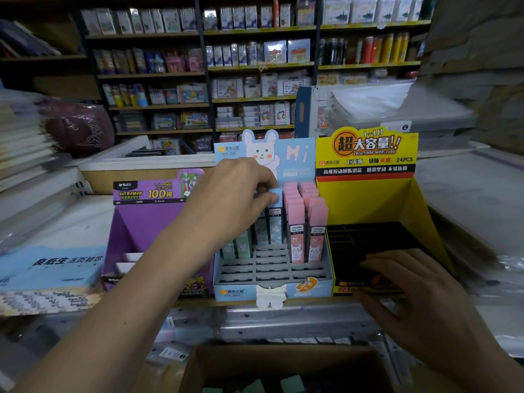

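Left hand [238, 191] pinches the top of a slim light-blue plastic lead case [275, 222], upright in the pale-blue cardboard display box [243, 292], mid-row beside its pink cases [309, 222]; best moved straight vertical, clear of neighbours; right hand [419, 290] rests loose-fingered on the yellow cardboard box [368, 199] right of the display box

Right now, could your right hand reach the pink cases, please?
Probably yes: the right hand rests on the yellow box just beside them, the pink cases stand with tops exposed, and the left hand pinches a blue case further left.
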`<control>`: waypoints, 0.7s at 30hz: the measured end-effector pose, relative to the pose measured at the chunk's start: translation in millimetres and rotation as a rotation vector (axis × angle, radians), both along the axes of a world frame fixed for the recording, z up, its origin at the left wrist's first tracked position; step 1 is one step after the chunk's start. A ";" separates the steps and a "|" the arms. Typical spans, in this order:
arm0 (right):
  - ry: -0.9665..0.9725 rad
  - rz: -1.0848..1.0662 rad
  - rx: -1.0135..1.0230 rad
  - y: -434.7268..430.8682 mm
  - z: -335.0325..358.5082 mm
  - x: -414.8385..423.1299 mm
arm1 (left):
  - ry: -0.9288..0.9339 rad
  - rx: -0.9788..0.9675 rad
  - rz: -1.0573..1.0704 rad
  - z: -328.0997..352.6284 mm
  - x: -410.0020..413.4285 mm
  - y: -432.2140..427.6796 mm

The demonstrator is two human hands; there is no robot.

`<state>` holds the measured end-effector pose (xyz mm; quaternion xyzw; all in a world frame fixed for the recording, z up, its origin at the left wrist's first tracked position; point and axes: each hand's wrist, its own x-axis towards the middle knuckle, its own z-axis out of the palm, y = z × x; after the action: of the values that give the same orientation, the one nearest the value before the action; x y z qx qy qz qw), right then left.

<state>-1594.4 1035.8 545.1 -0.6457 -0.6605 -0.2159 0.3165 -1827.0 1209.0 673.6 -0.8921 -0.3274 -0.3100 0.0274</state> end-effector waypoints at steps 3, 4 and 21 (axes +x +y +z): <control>-0.004 -0.001 0.000 0.0 0.2 -0.1 | -0.004 0.078 0.035 -7.1 2.1 -1.2; -0.005 -0.001 -0.001 -0.1 0.3 -0.2 | -0.007 0.099 0.037 -9.1 2.6 -1.5; -0.029 -0.023 -0.075 -7.1 12.1 -8.6 | 0.115 0.295 0.068 -22.0 -2.1 -8.7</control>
<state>-1603.0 1028.7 557.3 -0.6614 -0.6652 -0.2039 0.2801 -1829.1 1200.4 651.6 -0.8830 -0.3065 -0.3020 0.1873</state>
